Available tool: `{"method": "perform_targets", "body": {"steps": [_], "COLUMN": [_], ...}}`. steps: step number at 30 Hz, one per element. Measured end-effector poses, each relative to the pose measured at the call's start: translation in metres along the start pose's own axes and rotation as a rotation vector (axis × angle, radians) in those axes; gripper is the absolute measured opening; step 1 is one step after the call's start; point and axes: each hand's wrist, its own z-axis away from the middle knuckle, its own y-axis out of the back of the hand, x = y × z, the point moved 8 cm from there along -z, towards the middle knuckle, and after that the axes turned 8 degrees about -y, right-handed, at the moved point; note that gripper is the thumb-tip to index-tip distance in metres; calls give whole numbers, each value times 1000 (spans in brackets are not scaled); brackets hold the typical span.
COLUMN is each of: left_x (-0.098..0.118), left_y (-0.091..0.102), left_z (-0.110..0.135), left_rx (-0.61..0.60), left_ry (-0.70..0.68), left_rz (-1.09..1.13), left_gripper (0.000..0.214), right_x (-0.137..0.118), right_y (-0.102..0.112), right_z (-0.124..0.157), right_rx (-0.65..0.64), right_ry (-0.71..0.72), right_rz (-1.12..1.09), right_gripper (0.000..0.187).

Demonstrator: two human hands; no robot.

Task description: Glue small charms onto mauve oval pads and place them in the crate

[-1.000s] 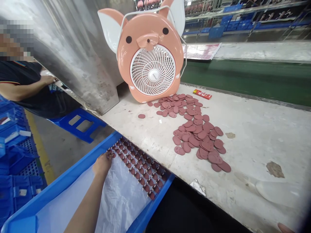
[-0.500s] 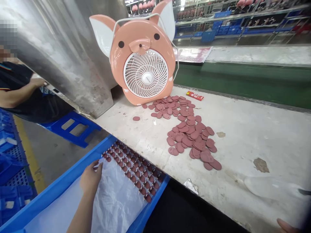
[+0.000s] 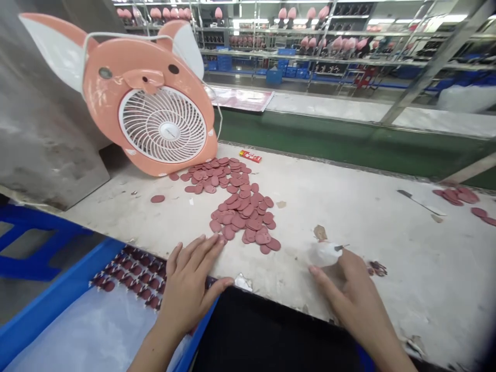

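My left hand (image 3: 191, 281) is open, palm down with its fingers stretched out. Its fingertips meet the near edge of a pile of reddish-brown oval discs (image 3: 248, 212) on the worktable. My right hand (image 3: 354, 299) is curled around a small white squeeze bottle (image 3: 325, 253) with a dark, thin tip pointing right. Blur and the hand itself partly hide the bottle. Below the left hand, a blue tray (image 3: 96, 266) holds rows of small assembled parts with reddish discs (image 3: 135, 271) beside a translucent plastic sheet (image 3: 89, 328).
A pink pig-shaped fan (image 3: 170, 132) stands behind the pile, near a red packet (image 3: 250, 156). Small dark parts (image 3: 376, 268) lie right of my right hand. Farther right are a thin blade-like tool (image 3: 420, 201) and more discs (image 3: 457, 195). A metal housing (image 3: 50, 129) borders the left.
The view has turned right. My left hand has moved from the tray's sheet up to the disc pile. My right hand has come in from the lower right corner to the white bottle.
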Motion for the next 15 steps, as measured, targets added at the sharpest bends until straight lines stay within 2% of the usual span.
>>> {"method": "perform_targets", "body": {"steps": [2, 6, 8, 10, 12, 15], "left_x": [4, 13, 23, 33, 44, 85], "left_y": [0, 11, 19, 28, 25, 3], "left_z": [0, 10, 9, 5, 0, -10], "left_rx": [6, 139, 195, 275, 334, 247], "left_ry": [-90, -229, -230, -114, 102, 305], "left_rz": [-13, 65, 157, 393, 828, 1397], "left_gripper": [63, 33, 32, 32, 22, 10], "right_x": [0, 3, 1, -4, -13, -31], "right_y": [-1, 0, -3, -14, -31, -57], "right_z": [3, 17, 28, 40, 52, 71], "right_rx": [-37, -90, -133, -226, -385, -666], "right_ry": [-12, -36, -47, -95, -173, -279], "right_rz": [-71, -344, -528, -693, -831, -1030], "right_gripper": [37, 33, 34, 33, 36, 49]}}
